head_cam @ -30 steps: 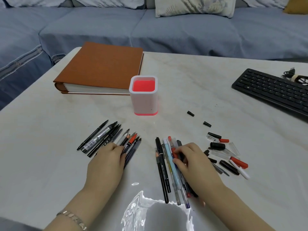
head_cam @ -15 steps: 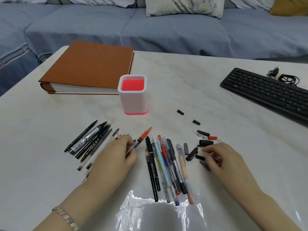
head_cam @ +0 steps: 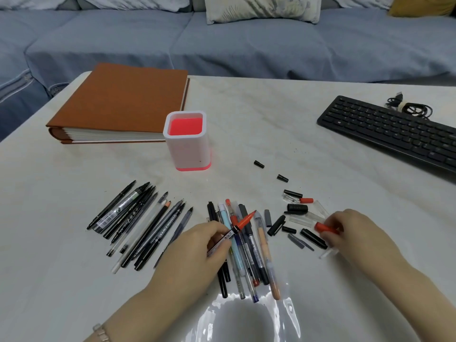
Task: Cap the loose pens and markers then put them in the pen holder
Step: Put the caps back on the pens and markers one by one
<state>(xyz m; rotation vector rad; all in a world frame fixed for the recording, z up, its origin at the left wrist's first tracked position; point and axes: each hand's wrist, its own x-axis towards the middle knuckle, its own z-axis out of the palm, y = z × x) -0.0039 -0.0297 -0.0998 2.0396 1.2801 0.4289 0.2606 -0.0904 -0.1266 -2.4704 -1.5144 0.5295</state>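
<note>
**Pens, caps and holder on the table; the holder is taken as dial centre.** One white pen holder (head_cam: 187,144) with a red interior stood upright on the table (head_cam: 246,114). At 7 o'clock lay a fan of about ten dark pens (head_cam: 138,223); overlaps prevented an exact count. At 5 o'clock lay a second bundle of about seven pens (head_cam: 249,245). The left hand (head_cam: 195,250), over that bundle, pinched one red-tipped marker (head_cam: 243,222) between thumb and fingers, with the tip aimed between 1 and 2 o'clock. The right hand (head_cam: 355,233), at 4 o'clock, pinched one red cap (head_cam: 323,227) in its fingertips, beside a scatter of roughly ten loose caps (head_cam: 297,208) in black, grey and clear. Two small black caps (head_cam: 259,164) lay apart between 3 and 4 o'clock. One brown binder (head_cam: 118,102) lay at 10 o'clock. One black keyboard (head_cam: 389,134) and one coiled cable (head_cam: 414,109) lay at 3 o'clock.
</note>
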